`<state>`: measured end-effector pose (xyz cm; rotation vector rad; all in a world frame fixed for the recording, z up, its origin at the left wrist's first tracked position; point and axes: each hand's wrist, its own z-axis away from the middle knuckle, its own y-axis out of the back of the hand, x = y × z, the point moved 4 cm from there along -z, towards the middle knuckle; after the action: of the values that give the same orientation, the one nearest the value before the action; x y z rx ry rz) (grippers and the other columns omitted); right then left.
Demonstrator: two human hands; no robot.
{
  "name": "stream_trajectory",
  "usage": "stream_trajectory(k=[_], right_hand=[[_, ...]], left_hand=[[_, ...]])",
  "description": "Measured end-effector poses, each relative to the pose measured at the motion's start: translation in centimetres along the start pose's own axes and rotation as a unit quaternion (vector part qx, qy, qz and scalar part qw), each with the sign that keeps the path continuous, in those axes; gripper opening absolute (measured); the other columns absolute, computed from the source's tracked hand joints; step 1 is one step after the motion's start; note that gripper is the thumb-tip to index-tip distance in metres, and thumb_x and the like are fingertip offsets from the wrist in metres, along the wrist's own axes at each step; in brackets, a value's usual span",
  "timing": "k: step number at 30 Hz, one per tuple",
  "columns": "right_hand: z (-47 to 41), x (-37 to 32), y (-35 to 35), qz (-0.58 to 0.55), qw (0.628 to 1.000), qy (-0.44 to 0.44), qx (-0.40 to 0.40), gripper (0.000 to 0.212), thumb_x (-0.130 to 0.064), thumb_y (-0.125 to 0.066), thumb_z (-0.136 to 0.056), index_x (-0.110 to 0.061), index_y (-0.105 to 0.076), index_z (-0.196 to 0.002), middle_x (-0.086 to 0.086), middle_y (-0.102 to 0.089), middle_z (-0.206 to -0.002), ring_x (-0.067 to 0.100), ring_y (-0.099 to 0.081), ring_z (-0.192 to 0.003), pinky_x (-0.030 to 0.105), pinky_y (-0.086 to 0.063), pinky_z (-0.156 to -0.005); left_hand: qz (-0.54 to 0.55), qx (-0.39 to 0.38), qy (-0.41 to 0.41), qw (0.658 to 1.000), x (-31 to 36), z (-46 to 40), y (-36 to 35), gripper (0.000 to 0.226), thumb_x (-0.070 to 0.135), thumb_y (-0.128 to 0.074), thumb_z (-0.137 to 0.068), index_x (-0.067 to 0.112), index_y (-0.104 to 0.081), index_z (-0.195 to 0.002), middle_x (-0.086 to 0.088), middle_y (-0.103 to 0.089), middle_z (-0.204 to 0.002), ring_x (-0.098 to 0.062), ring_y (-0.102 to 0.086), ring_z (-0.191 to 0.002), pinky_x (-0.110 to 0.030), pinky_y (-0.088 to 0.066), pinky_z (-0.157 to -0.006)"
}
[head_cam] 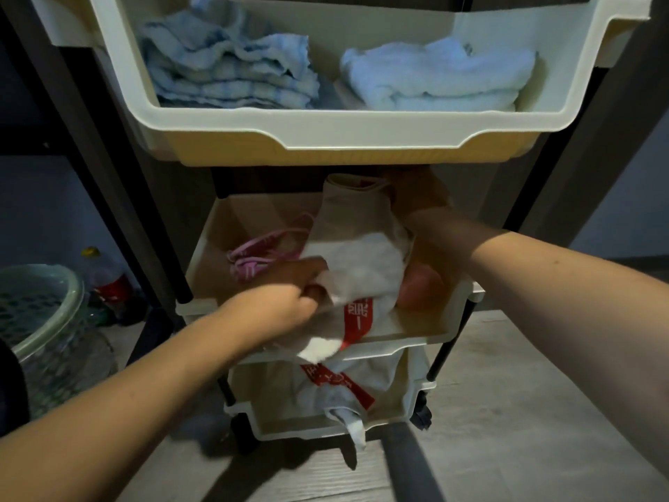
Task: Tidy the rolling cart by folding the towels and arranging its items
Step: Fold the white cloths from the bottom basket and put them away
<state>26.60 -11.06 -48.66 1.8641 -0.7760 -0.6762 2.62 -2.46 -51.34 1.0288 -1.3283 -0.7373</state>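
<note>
The rolling cart has three cream trays. Its top tray (325, 128) holds a folded blue checked towel (231, 74) on the left and a folded pale blue towel (438, 77) on the right. In the middle tray (409, 335), my left hand (286, 295) grips the front edge of a white plastic bag with red print (362, 269). My right hand (423, 197) reaches deep under the top tray and holds a beige cloth (347, 208) at its back; the fingers are mostly hidden. A pink item (257, 255) lies at the tray's left. An orange-pink round thing (420, 288) sits at its right.
The bottom tray (325, 429) holds another white bag with red print (336, 385) that hangs over the front rim. A green mesh basket (40, 313) and a red-labelled bottle (108, 280) stand on the floor at the left. Grey wood floor lies to the right.
</note>
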Motion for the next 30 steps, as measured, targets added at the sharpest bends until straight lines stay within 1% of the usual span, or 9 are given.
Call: stream_trajectory(k=[2,6,13,16,19,22,25,27,30], right_hand=[[0.1,0.1,0.8,-0.023,1.0,0.01,0.01,0.052,-0.02,-0.04,-0.102,-0.016,-0.028,-0.152,0.012,-0.026,-0.158,0.029,-0.023,-0.146,0.039,-0.018,-0.117],[0.2,0.1,1.1,-0.049,0.999,0.017,0.0,0.053,-0.021,-0.039,-0.102,-0.014,-0.025,-0.152,0.013,-0.024,-0.159,0.029,-0.022,-0.146,0.036,-0.015,-0.117],[0.6,0.5,0.4,-0.065,0.998,0.007,-0.004,0.055,-0.026,-0.044,-0.099,-0.019,-0.029,-0.151,0.012,-0.031,-0.156,0.032,-0.03,-0.142,0.039,-0.026,-0.114],[1.0,0.5,0.5,-0.094,0.996,0.007,0.001,0.054,-0.028,-0.047,-0.097,-0.023,-0.033,-0.15,0.01,-0.035,-0.154,0.031,-0.034,-0.14,0.037,-0.029,-0.112],[2.5,-0.4,0.6,-0.108,0.991,0.062,-0.052,0.042,-0.023,-0.047,-0.098,-0.024,-0.049,-0.14,0.009,-0.046,-0.147,0.029,-0.044,-0.133,0.036,-0.036,-0.108],[4.6,-0.5,-0.2,-0.085,0.984,0.118,-0.101,0.036,-0.019,-0.047,-0.098,-0.021,-0.059,-0.131,0.007,-0.055,-0.139,0.027,-0.051,-0.126,0.032,-0.039,-0.106],[6.3,-0.7,-1.0,-0.058,0.98,0.136,-0.132,0.037,-0.02,-0.045,-0.097,-0.021,-0.058,-0.132,0.006,-0.056,-0.137,0.025,-0.053,-0.123,0.03,-0.04,-0.105],[6.9,-1.0,-1.2,-0.066,0.981,0.137,-0.122,0.035,-0.019,-0.046,-0.096,-0.019,-0.061,-0.127,0.007,-0.06,-0.132,0.026,-0.057,-0.118,0.034,-0.045,-0.101],[7.6,-1.1,-1.1,-0.058,0.983,0.131,-0.111,0.031,-0.02,-0.048,-0.094,-0.015,-0.062,-0.12,0.01,-0.062,-0.123,0.028,-0.059,-0.111,0.041,-0.049,-0.093]], left_hand=[[-0.008,-0.03,-0.022,0.999,-0.2,-0.5,0.7,0.023,0.033,-0.053,-0.097,0.03,-0.055,-0.12,0.01,-0.056,-0.112,-0.013,-0.057,-0.105,-0.023,-0.044,-0.089],[-0.153,-0.291,0.005,0.945,-0.3,1.7,-3.3,0.051,0.031,-0.066,-0.088,0.032,-0.046,-0.135,0.007,-0.059,-0.119,-0.011,-0.056,-0.099,-0.022,-0.043,-0.079],[-0.126,-0.112,-0.023,0.986,-0.9,1.3,-1.4,0.027,0.031,-0.056,-0.095,0.029,-0.055,-0.122,0.006,-0.058,-0.12,-0.013,-0.057,-0.108,-0.027,-0.047,-0.092],[0.086,0.036,0.108,0.99,-1.5,1.4,0.1,0.027,0.026,-0.055,-0.095,0.022,-0.059,-0.122,0.0,-0.062,-0.115,-0.021,-0.06,-0.105,-0.034,-0.05,-0.092],[0.2,0.157,0.256,0.933,-2.0,2.5,1.9,0.018,0.017,-0.05,-0.095,0.01,-0.065,-0.101,-0.007,-0.065,-0.092,-0.027,-0.061,-0.083,-0.033,-0.048,-0.072],[-0.105,0.031,0.08,0.991,0.0,4.0,0.4,0.014,0.038,-0.048,-0.089,0.025,-0.05,-0.095,-0.001,-0.06,-0.093,-0.018,-0.055,-0.077,-0.028,-0.041,-0.065],[-0.315,-0.123,-0.123,0.933,0.2,5.7,-3.9,0.078,0.054,-0.051,-0.083,0.029,-0.013,-0.147,-0.006,-0.034,-0.148,-0.026,-0.046,-0.123,-0.038,-0.043,-0.087],[-0.404,-0.119,-0.182,0.888,-0.7,6.3,-5.8,0.095,0.044,-0.058,-0.088,0.029,0.012,-0.151,-0.007,-0.007,-0.159,-0.031,-0.029,-0.136,-0.042,-0.04,-0.092],[-0.376,-0.018,-0.249,0.893,-1.7,6.6,-6.7,0.089,0.025,-0.077,-0.072,0.017,-0.025,-0.144,-0.012,-0.046,-0.142,-0.027,-0.057,-0.104,-0.035,-0.049,-0.068]])
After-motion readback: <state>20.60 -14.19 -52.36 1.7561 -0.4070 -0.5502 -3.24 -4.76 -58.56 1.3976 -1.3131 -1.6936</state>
